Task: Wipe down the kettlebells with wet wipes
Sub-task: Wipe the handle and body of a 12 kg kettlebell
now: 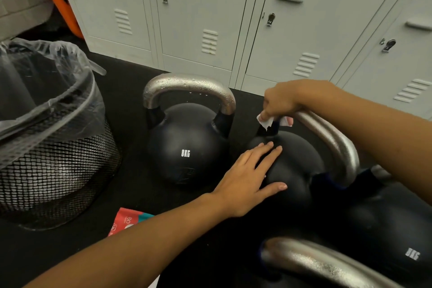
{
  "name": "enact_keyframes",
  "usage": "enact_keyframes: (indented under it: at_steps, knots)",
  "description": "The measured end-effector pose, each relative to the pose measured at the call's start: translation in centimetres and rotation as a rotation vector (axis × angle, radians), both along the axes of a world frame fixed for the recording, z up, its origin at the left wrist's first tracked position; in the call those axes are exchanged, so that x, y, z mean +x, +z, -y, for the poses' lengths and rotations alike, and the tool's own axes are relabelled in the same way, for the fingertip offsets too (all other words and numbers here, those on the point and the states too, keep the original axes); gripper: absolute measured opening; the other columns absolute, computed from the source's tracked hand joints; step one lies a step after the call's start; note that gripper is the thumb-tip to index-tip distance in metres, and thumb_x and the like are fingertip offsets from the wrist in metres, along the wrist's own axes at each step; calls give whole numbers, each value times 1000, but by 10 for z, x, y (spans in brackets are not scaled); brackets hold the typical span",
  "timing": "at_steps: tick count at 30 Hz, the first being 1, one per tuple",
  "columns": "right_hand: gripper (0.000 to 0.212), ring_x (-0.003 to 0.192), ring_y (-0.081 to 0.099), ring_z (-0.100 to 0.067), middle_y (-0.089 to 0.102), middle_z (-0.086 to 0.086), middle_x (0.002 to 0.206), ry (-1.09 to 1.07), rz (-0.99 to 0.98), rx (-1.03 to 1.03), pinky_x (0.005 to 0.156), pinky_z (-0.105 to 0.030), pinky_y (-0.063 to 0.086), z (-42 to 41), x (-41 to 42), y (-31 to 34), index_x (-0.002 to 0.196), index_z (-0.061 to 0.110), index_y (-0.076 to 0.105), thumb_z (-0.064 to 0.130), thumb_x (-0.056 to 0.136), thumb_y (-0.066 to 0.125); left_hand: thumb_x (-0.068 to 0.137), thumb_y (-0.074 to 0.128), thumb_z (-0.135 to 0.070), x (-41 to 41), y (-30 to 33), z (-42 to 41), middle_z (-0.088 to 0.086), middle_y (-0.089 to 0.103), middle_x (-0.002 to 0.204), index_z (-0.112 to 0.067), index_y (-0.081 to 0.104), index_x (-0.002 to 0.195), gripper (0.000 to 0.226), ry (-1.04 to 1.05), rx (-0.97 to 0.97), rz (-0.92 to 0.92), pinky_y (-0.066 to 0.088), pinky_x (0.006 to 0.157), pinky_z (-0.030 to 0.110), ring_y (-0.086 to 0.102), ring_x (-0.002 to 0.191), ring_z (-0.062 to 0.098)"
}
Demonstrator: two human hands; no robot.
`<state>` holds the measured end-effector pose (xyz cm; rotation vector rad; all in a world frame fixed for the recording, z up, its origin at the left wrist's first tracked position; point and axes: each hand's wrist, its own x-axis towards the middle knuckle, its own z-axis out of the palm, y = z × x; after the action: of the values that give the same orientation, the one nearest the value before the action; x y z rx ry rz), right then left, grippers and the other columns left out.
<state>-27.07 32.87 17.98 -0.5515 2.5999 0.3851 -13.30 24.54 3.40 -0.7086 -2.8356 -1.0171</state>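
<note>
Several black kettlebells with silver handles stand on the dark floor. The far one (187, 147), marked 8KG, has water drops on its handle. My left hand (247, 177) lies flat with straight fingers on the black body of the middle kettlebell (297, 170). My right hand (280, 103) grips a white wet wipe (265, 121) wrapped round the left end of that kettlebell's silver handle (334, 142). Another 8KG kettlebell (388, 229) stands at the lower right. A further silver handle (322, 262) shows at the bottom edge.
A black mesh bin (58, 161) lined with a clear plastic bag stands on the left. A red wet-wipe pack (127, 220) lies on the floor, partly hidden by my left forearm. Grey lockers (210, 18) run along the back wall.
</note>
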Motion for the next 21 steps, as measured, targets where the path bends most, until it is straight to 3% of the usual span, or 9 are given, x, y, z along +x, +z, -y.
enact_keyframes:
  at_steps: [2, 6, 9, 12, 16, 21]
  knots:
    - [40, 88, 61, -27, 59, -4, 69, -4, -68, -55, 90, -39, 48, -10, 7, 8, 101, 9, 68, 45, 97, 51, 95, 45, -52, 0, 0, 0, -6, 6, 160, -26, 8, 153, 73, -3, -1, 4, 0, 113, 18, -2, 145, 8]
    - [45, 89, 59, -29, 66, -13, 99, 3, -226, -158, 84, -40, 50, -35, 29, 16, 107, 13, 67, 51, 96, 45, 95, 45, -52, 0, -1, -1, -7, 6, 160, -27, 8, 153, 73, 4, -7, 2, -2, 111, 17, -2, 145, 8]
    - [40, 84, 55, -28, 60, -10, 92, 51, -312, -223, 75, -37, 46, -56, 54, 19, 109, 18, 61, 49, 99, 38, 95, 44, -54, 0, -2, -1, -8, 5, 160, -28, 7, 153, 73, 2, -10, 5, -1, 111, 17, -3, 145, 7]
    - [43, 87, 56, -32, 57, -12, 94, 78, -398, -189, 71, -36, 43, -72, 78, 19, 120, 16, 51, 48, 101, 29, 95, 43, -54, -1, -4, -1, -7, 6, 160, -27, 7, 153, 74, 10, -25, -21, 0, 114, 19, -1, 146, 8]
    - [43, 77, 56, -30, 54, -5, 87, 195, -487, -57, 64, -38, 45, -85, 97, 10, 118, 14, 37, 46, 98, 15, 95, 42, -55, 0, -4, -2, -6, 6, 160, -28, 5, 153, 74, 8, -30, -17, 3, 117, 23, -2, 146, 8]
    - [35, 80, 60, -29, 61, -9, 95, 227, -493, -31, 66, -37, 49, -74, 81, 8, 117, 11, 40, 40, 103, 24, 95, 41, -55, 0, -3, -1, -6, 5, 160, -28, 5, 153, 73, 4, -31, -8, 6, 119, 27, -1, 146, 9]
